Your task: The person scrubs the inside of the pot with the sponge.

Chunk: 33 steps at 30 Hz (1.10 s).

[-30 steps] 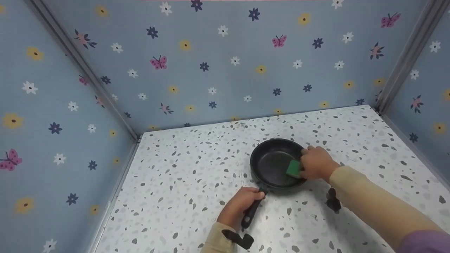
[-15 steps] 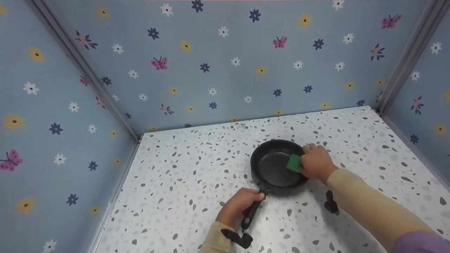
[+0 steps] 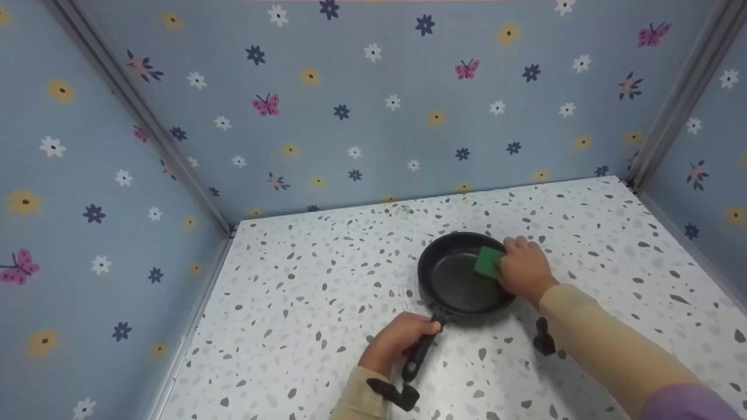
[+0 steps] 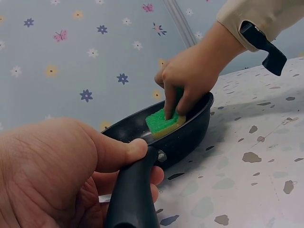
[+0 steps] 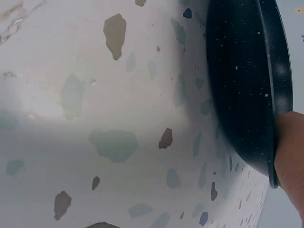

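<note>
A black frying pan (image 3: pixel 455 286) sits on the speckled white tabletop, its handle (image 3: pixel 419 357) pointing toward me. Near the pan's rim my left hand (image 3: pixel 402 335) grips that handle, with the thumb on top and fingers beneath in the left wrist view. My right hand (image 3: pixel 527 268) reaches over the pan's right rim and pinches a green and yellow sponge (image 4: pixel 164 124) against the inside of the pan. Only part of the right hand (image 5: pixel 290 156) shows in the right wrist view, beside the pan's dark outer wall (image 5: pixel 240 90); the sponge is mostly hidden there.
A blue flowered back wall (image 3: pixel 373 128) rises behind the tabletop (image 3: pixel 303 280). Side panels, the left one (image 3: pixel 105 280) and the right one (image 3: pixel 706 192), meet it at grey metal corner posts. Black straps hang at both wrists.
My right hand has moved the sponge slightly away from me, up along the pan's right inner side. The left hand keeps its grip on the handle, and the pan has barely shifted.
</note>
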Tool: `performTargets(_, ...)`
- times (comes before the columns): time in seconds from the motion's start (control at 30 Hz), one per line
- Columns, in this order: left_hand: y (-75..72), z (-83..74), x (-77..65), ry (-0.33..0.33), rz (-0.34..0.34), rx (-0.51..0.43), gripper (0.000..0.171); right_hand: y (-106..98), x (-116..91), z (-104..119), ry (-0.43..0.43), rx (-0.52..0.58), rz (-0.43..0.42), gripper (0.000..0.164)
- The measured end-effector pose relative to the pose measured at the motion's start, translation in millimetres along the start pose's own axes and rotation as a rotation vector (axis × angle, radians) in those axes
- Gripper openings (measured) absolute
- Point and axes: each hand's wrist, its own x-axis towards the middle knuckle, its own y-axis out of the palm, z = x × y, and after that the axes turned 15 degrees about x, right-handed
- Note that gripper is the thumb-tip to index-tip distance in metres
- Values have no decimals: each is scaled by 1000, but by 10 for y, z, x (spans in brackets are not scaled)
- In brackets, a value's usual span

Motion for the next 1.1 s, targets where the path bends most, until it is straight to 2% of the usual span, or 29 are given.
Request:
performTargets(0.33, -12, -18, 16, 7, 18, 19, 19, 63, 52, 9, 23, -4, -63, 19)
performTargets(0.6, -18, 13, 26, 6, 35, -1, 22, 135, 87, 49, 52, -33, -51, 24)
performTargets(0.77, -22, 27, 27, 9, 35, -26, 23, 212, 117, 75, 45, -28, -107, 23)
performTargets(1.1, -71, 4, 7, 39, 46, 14, 28, 322, 175, 182, 61, 20, -168, 26)
